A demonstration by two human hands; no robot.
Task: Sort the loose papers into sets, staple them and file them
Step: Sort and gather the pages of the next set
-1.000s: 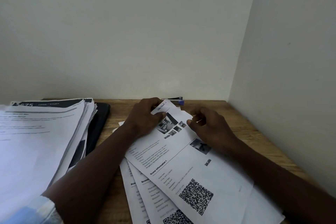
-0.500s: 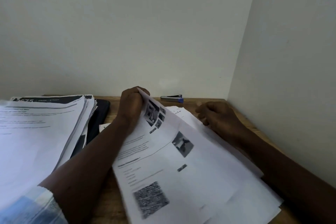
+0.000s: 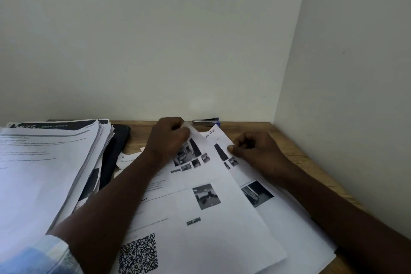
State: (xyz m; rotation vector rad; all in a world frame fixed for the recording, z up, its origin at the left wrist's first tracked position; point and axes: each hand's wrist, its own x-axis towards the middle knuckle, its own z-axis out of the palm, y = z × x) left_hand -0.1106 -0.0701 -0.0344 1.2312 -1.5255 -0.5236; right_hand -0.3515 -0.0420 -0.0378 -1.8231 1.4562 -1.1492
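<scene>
On the wooden table point(image 3: 287, 138), set into a corner of 2 pale walls, loose printed papers lie fanned out in front of the person. Both hands are on them and apart. The left hand point(image 3: 169, 138) has its fingers curled round the far corner of the top sheet point(image 3: 200, 220), lifting that corner slightly. The right hand point(image 3: 255, 151) pinches the edge of the second sheet point(image 3: 222, 140) between thumb and curled fingers. The top sheet carries a cluster of small grey photographs, 1 larger photograph lower down, lines of text too blurred to read, a bold heading of which only "n 1" shows past the forearm, and a QR code point(image 3: 138, 253) near its close edge. The second sheet has a handwritten word at its far corner (not legible) and its own photographs. More plain sheets point(image 3: 302, 242) lie beneath these 2.

A silver stapler point(image 3: 205, 120) with a blue end lies at the back against the wall. To the left stands a tall stack of papers point(image 3: 44, 173), its dark header band ending in "STUDY". A dark flat object point(image 3: 117, 140) lies between the stack and the left forearm.
</scene>
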